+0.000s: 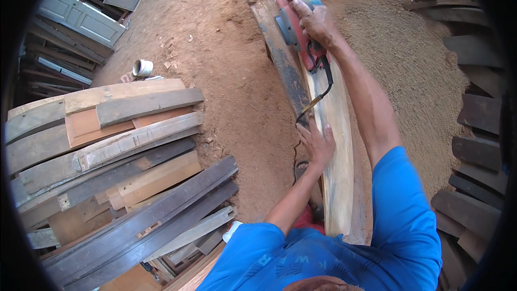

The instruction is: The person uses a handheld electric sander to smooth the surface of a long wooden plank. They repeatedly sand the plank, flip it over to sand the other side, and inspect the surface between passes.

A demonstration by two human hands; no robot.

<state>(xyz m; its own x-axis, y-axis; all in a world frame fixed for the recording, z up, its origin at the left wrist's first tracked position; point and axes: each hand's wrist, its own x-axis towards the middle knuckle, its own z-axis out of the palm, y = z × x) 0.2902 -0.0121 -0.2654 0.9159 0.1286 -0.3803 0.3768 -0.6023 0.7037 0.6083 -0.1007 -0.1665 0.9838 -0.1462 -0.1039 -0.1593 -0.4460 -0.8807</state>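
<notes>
A long pale wooden plank (335, 183) runs away from my body, its far end under a red and grey electric hand planer (293, 26) with a round black knob. My right hand (316, 23) is closed around the planer's handle at the far part of the plank. Nearer to me, my left hand (318, 145) lies at the plank's left edge with its fingers stretched out. The planer's black power cord (326, 83), with a yellowish wrapped section, loops back past my left fingertips. Whether those fingers touch the cord is hard to tell.
A darker, worn board (280, 56) lies along the plank's left side. Stacked timber (145, 140) fills the left, with a white pot (142, 68) beyond it. Sawdust (414, 75) covers the ground at right, beside more stacked wood (479, 113). A panelled door (81, 16) leans far left.
</notes>
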